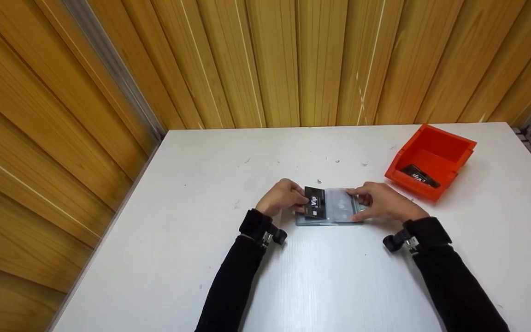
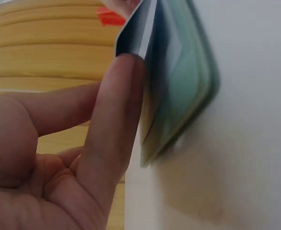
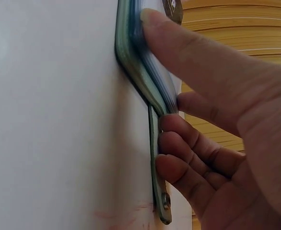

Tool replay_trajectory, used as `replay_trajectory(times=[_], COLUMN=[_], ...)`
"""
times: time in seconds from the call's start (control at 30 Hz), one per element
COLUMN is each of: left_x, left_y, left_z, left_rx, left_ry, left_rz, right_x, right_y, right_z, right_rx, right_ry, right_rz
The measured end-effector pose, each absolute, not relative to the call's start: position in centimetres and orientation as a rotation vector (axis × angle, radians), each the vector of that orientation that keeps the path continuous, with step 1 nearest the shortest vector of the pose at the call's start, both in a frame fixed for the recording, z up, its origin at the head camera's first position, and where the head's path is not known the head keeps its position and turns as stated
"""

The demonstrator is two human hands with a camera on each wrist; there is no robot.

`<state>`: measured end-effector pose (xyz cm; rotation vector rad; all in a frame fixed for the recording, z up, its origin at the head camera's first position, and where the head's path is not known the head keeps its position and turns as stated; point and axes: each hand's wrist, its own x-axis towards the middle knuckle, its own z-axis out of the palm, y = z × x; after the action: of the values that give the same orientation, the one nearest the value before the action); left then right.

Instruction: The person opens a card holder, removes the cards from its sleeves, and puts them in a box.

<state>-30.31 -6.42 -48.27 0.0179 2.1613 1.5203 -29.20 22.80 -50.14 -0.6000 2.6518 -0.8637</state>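
A pale green card holder (image 1: pixel 309 222) lies opened out on the white table, with clear plastic sleeves (image 1: pixel 339 205) on its right part. My left hand (image 1: pixel 284 198) pinches a black card (image 1: pixel 315 210) marked "Vip" by its left edge, tilted over the holder's left part. Seen from the left wrist, the thumb (image 2: pixel 114 96) lies against the edge of the dark card (image 2: pixel 130 36). My right hand (image 1: pixel 380 201) grips the holder's right side. In the right wrist view, its thumb (image 3: pixel 174 43) presses the sleeves and several fingertips touch the snap strap (image 3: pixel 154 139).
An orange-red bin (image 1: pixel 447 143) stands at the right back of the table, with a black card (image 1: pixel 420 175) lying in it. Wood-patterned walls (image 1: pixel 274 64) rise behind and to the left of the white table (image 1: pixel 191 193).
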Motion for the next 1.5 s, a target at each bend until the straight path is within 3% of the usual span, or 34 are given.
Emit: replay_trajectory(times=[0.5, 1.0, 1.5], left_x=[-30.7, -29.6, -29.6], left_y=[-7.8, -9.0, -8.7], left_z=[-47.2, -42.3, -42.5], left_rx=[0.065, 0.144, 0.177], left_ry=[2.172, 2.251, 2.178], left_rz=[1.566, 1.894, 1.893], right_x=[-29.1, -29.0, -29.1], right_y=[22.9, 22.9, 23.1], right_z=[-50.1, -50.0, -50.1], right_rx=[-0.598, -0.566, -0.627], right_ry=[2.64, 2.626, 2.632], right_rz=[-0.871, -0.872, -0.89])
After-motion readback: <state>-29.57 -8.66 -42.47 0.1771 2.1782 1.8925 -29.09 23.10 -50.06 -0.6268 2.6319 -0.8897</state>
